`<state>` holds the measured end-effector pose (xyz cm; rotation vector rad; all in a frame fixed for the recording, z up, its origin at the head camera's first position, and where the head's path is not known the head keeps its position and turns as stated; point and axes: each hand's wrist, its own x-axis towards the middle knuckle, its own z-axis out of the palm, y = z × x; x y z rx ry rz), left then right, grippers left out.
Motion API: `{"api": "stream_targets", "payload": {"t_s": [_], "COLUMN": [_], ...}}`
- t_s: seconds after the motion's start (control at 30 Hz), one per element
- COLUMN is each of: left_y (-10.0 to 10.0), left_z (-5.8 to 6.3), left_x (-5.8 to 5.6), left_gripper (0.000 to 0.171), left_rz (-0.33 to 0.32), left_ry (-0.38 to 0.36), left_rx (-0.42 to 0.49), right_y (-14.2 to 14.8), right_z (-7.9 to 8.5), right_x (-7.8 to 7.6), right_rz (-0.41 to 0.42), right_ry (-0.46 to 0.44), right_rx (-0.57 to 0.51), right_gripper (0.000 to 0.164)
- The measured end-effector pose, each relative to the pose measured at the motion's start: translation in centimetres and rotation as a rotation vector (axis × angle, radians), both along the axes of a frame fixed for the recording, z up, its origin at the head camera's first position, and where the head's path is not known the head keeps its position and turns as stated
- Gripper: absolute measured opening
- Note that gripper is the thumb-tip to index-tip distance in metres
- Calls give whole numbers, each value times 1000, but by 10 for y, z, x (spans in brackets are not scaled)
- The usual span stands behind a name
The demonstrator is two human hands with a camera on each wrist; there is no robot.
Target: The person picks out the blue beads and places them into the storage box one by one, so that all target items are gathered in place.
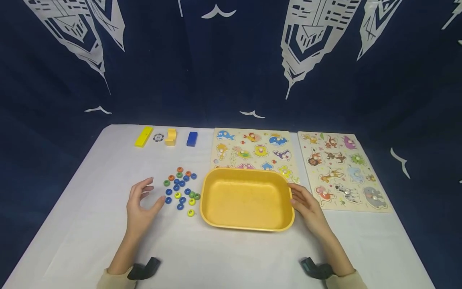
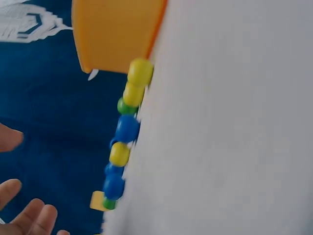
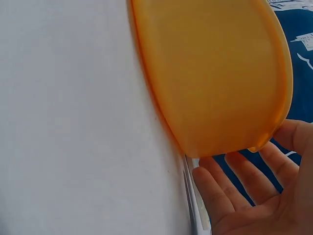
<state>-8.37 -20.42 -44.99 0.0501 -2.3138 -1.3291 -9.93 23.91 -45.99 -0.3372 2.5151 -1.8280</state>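
Over white tabletop, hands curve — one (right) touching tray.

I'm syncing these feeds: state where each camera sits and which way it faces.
Head: worn on the head, facing forward and down at the yellow tray and beads; left hand, right hand and both sleeves show.
Left wrist: on that wrist, looking low across the table at the beads; left fingertips show.
Right wrist: on that wrist, facing the tray's end; right hand shows.
Head and left wrist share tray and beads.
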Motion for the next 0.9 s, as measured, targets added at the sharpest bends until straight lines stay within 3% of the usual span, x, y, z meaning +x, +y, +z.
{"api": "stream_targets", "payload": {"t_s": [0.2, 0.43, 0.5, 0.67, 0.8, 0.9], "left_y": [1, 1, 1, 0, 3, 11], "left_z": [-24, -38, -40, -42, -36, -23], "left_x": [-3, -7, -7, -8, -7, -7], "left_gripper": [52, 43, 37, 25, 23, 23], "left_rz": [15, 22, 26, 41, 64, 65], "left_ry": [-163, -208, -202, -181, -177, -154], "left_rx": [19, -162, -224, -283, -255, -171], "right_y": [-1, 2, 2, 0, 1, 2], "right_z": [-6, -11, -11, -9, -11, -12], "right_x": [1, -1, -2, -1, -2, -3], "right_rz": [-5, 9, 9, 12, 15, 18], "right_ry": [12, 16, 16, 18, 21, 22], "right_rx": [-62, -79, -80, -85, -94, -105], "right_gripper": [39, 39, 39, 39, 39, 39]}}
